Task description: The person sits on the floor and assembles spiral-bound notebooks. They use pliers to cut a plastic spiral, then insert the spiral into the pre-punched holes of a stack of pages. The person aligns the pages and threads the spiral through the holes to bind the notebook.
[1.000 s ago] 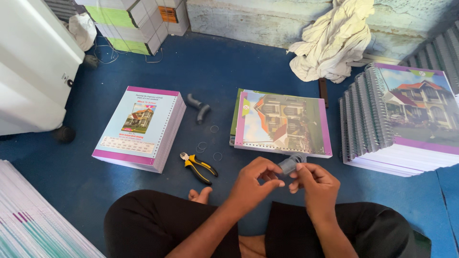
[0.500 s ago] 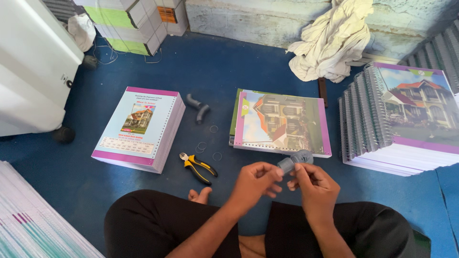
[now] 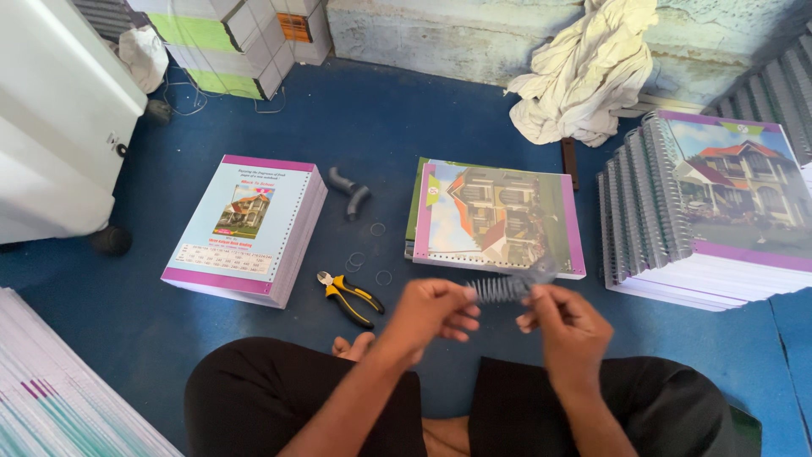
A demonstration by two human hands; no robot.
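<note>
A short grey plastic binding spiral (image 3: 506, 288) is held between my two hands above my lap. My left hand (image 3: 433, 310) pinches its left end and my right hand (image 3: 565, 325) grips its right end. Just beyond the spiral lies a small stack of punched booklets (image 3: 499, 216) with a house picture on the cover. Yellow-handled cutting pliers (image 3: 348, 297) lie on the blue floor to the left of my hands.
A pile of light-blue booklets with pink edges (image 3: 245, 227) sits at left. Spiral-bound finished books (image 3: 710, 211) are stacked at right. A grey bent tube piece (image 3: 351, 191), small wire rings (image 3: 365, 254), a crumpled cloth (image 3: 585, 72) and a white appliance (image 3: 59, 127) surround the floor.
The spiral has stretched out between my hands, which have drawn slightly apart; before it was bunched between my fingertips.
</note>
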